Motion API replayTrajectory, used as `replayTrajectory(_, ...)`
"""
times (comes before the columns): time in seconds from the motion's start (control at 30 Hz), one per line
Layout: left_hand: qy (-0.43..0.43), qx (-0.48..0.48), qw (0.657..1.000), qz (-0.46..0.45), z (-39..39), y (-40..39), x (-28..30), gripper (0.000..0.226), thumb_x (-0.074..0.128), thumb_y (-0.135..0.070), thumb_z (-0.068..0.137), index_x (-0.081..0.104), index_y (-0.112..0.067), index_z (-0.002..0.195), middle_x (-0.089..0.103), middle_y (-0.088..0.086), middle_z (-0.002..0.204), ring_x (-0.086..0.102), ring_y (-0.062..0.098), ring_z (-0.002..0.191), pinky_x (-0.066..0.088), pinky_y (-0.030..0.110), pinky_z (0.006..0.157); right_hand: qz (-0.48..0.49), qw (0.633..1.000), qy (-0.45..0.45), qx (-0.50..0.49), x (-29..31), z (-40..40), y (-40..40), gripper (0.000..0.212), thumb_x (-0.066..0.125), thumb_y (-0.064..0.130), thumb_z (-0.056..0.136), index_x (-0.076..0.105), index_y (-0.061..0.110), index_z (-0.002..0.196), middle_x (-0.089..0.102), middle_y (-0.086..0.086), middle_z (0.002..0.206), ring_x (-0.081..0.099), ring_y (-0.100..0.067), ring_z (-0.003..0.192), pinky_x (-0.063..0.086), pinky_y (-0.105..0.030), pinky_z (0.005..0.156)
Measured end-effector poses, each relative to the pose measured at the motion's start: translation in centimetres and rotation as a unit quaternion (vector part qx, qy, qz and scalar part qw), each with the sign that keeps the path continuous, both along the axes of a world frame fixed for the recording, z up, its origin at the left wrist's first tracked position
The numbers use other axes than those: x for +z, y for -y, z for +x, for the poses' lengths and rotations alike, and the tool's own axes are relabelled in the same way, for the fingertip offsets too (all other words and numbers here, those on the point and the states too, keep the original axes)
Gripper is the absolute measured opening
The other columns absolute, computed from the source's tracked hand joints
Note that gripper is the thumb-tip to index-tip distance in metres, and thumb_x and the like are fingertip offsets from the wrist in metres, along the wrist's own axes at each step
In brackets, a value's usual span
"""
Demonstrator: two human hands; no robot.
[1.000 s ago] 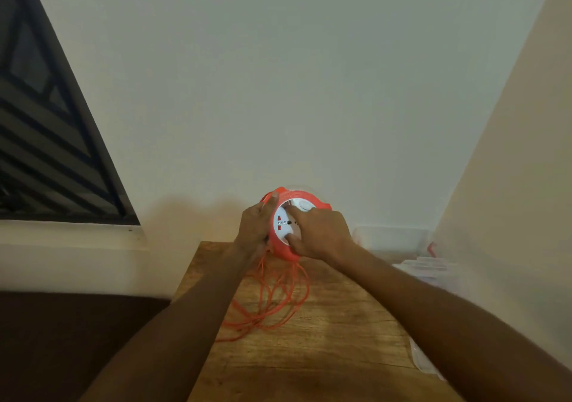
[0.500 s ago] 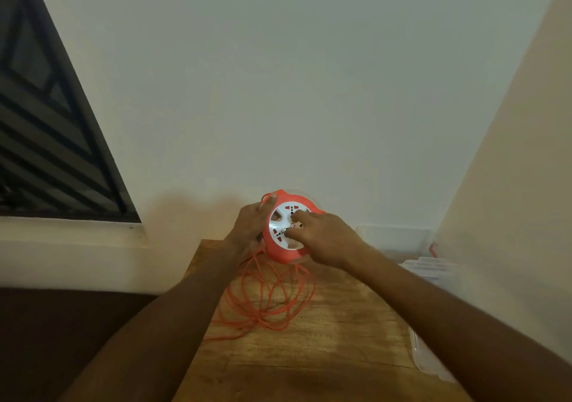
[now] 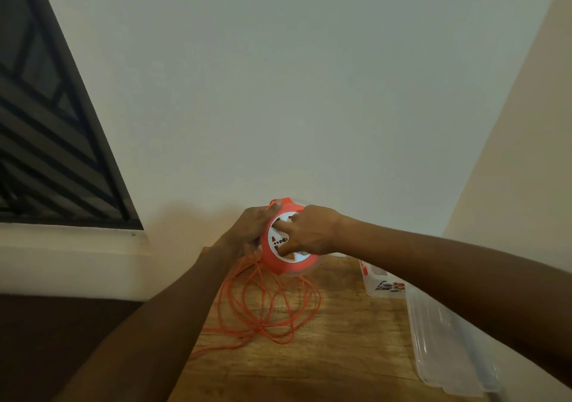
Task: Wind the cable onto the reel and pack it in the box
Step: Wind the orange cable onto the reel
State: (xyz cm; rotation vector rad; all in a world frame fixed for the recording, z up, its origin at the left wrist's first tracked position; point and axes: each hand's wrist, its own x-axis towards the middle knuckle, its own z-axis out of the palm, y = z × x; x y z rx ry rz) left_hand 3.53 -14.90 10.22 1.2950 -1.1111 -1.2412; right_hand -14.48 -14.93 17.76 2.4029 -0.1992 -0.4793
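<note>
Orange reel (image 3: 289, 264) held up above the desk's (image 3: 340, 355) far edge. Left hand (image 3: 247, 231) grips its left rim, thumb on top. Right hand (image 3: 312, 234) on the white face, fingers curled, index fingertip pressing it. Loose orange cable (image 3: 266, 308) hangs in loops onto desk. Clear plastic box (image 3: 445, 339) along desk's right edge.

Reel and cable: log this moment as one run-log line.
step: winding | left hand: grips reel rim | right hand: fingers on reel's white face | cable: loose loops on table | box: right, unpacked
</note>
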Motion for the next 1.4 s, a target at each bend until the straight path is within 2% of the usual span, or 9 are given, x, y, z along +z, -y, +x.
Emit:
replayTrajectory(0.37, 0.014, -0.035, 0.999, -0.008, 0.0, 0.6, 0.0, 0.055, 0.059, -0.042, 0.103, 0.068, 0.009, 0.121, 0.071, 0.033, 0.112, 0.074, 0.034, 0.081, 0.064, 0.04, 0.071, -0.02, 0.998, -0.019, -0.048, -0.9, 0.3, -0.8, 0.051, 0.064, 0.032, 0.093, 0.049, 0.029, 0.141, 0.046, -0.019, 0.143, 0.057, -0.039, 0.116, 0.053, -0.046, 0.083)
replayTrajectory(0.57, -0.029, 0.039, 0.998, -0.033, -0.6, 1.0, -0.1, 0.036, 0.067, -0.045, 0.097, 0.078, -0.011, 0.104, 0.08, 0.02, 0.106, 0.076, 0.04, 0.099, 0.063, 0.052, 0.088, 0.022, 0.964, 0.234, -0.125, -2.5, -0.5, 0.3, 0.067, 0.067, 0.038, 0.083, 0.042, 0.029, 0.144, 0.07, -0.006, 0.112, 0.069, -0.031, 0.091, 0.054, -0.038, 0.066)
replayTrajectory(0.7, 0.0, 0.136, 0.989, -0.063, -1.5, 1.7, 0.1, 0.032, 0.064, -0.051, 0.098, 0.075, -0.022, 0.091, 0.081, 0.006, 0.092, 0.078, 0.026, 0.084, 0.065, 0.038, 0.074, 0.126, 0.816, 0.479, -0.297, -4.0, 0.4, 0.2, 0.064, 0.056, 0.052, 0.085, 0.043, 0.028, 0.143, 0.069, -0.002, 0.115, 0.067, -0.028, 0.097, 0.054, -0.038, 0.076)
replayTrajectory(0.87, 0.001, 0.155, 0.986, -0.067, -1.5, 1.9, 0.2, 0.04, 0.067, -0.049, 0.097, 0.078, -0.012, 0.094, 0.081, 0.013, 0.091, 0.077, 0.027, 0.08, 0.063, 0.039, 0.071, 0.495, 0.374, 0.657, -0.428, -4.6, 2.7, -1.4, 0.072, 0.069, 0.022, 0.083, 0.034, 0.014, 0.145, 0.067, -0.001, 0.094, 0.07, -0.023, 0.066, 0.061, -0.044, 0.064)
replayTrajectory(0.93, 0.009, 0.144, 0.987, -0.066, -1.2, 2.0, -0.1, 0.04, 0.067, -0.049, 0.096, 0.078, -0.011, 0.092, 0.081, 0.013, 0.089, 0.078, 0.028, 0.08, 0.062, 0.037, 0.071, 0.53, 0.341, 0.642, -0.437, -4.9, 3.0, -2.0, 0.091, 0.074, 0.017, 0.077, 0.021, 0.012, 0.151, 0.063, -0.004, 0.107, 0.068, -0.019, 0.072, 0.062, -0.043, 0.063)
replayTrajectory(1.03, -0.016, 0.139, 0.989, -0.055, -0.1, 2.1, -0.1, 0.036, 0.067, -0.05, 0.096, 0.077, -0.015, 0.094, 0.083, 0.005, 0.088, 0.08, 0.028, 0.081, 0.064, 0.038, 0.072, 0.477, 0.461, 0.64, -0.387, -4.9, 2.8, -2.8, 0.096, 0.075, 0.035, 0.068, 0.025, 0.014, 0.148, 0.063, -0.006, 0.119, 0.065, -0.024, 0.1, 0.059, -0.04, 0.075)
replayTrajectory(1.13, -0.019, 0.132, 0.99, -0.051, 1.6, 2.3, 0.4, 0.035, 0.066, -0.052, 0.097, 0.077, -0.019, 0.101, 0.083, 0.003, 0.093, 0.081, 0.029, 0.086, 0.067, 0.042, 0.076, 0.263, 0.744, 0.56, -0.252, -4.2, 1.5, -3.0, 0.057, 0.066, 0.025, 0.08, 0.051, 0.021, 0.135, 0.068, -0.006, 0.117, 0.066, -0.027, 0.1, 0.056, -0.036, 0.075)
replayTrajectory(1.2, 0.001, 0.098, 0.994, -0.055, 2.6, 2.4, 0.8, 0.038, 0.062, -0.056, 0.097, 0.075, -0.022, 0.11, 0.083, 0.002, 0.101, 0.08, 0.03, 0.09, 0.066, 0.046, 0.08, 0.129, 0.873, 0.44, -0.163, -3.2, 0.6, -2.1, 0.048, 0.067, 0.013, 0.084, 0.057, 0.021, 0.13, 0.059, -0.008, 0.132, 0.062, -0.032, 0.109, 0.057, -0.04, 0.073)
replayTrajectory(1.4, 0.011, 0.027, 0.999, -0.042, 3.3, 2.1, 2.3, 0.063, 0.068, -0.064, 0.077, 0.074, -0.016, 0.118, 0.081, 0.009, 0.109, 0.079, 0.036, 0.095, 0.067, 0.041, 0.072, 0.051, 0.978, 0.178, -0.093, -0.1, -0.8, 0.4, 0.05, 0.06, 0.013, 0.094, 0.049, 0.034, 0.138, 0.024, -0.015, 0.155, 0.059, -0.034, 0.109, 0.056, -0.04, 0.066)
